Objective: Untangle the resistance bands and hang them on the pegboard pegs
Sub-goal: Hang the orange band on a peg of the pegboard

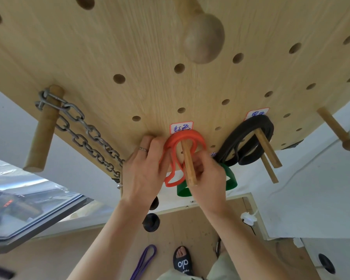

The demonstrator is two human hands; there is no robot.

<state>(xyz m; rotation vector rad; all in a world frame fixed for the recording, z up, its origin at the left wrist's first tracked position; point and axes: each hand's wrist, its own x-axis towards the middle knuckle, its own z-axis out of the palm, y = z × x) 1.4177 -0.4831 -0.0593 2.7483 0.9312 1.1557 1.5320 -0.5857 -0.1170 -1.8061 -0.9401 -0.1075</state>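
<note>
Plywood fills most of what we see: a pale pegboard (129, 47) dotted with round holes, leaning over us, white wall behind it and a window (28, 205) at lower left. Below, a brown floor (190, 225) carries a purple band (143, 259) near our sandalled foot (182, 259).

We see the red band (182, 138) looped over a wooden peg (188, 162) under a handwritten label (181, 127). Our left hand (143, 168), a ring on one finger, grips the band's left side; our right hand (208, 174) curls around the folds just beside the peg, though we cannot tell exactly which strands it pinches. A green band (229, 178) shows partly behind the right hand.

To the right, a black band (249, 138) hangs coiled on another peg (268, 148). Further right a knobbed peg (335, 130) juts out bare. To the left, a steel chain (85, 134) drapes from a thick peg (41, 128) and runs down close to our left wrist. A large round knob (202, 37) projects overhead.

The board's lower edge passes just behind our hands; the red band's peg stands between them.
</note>
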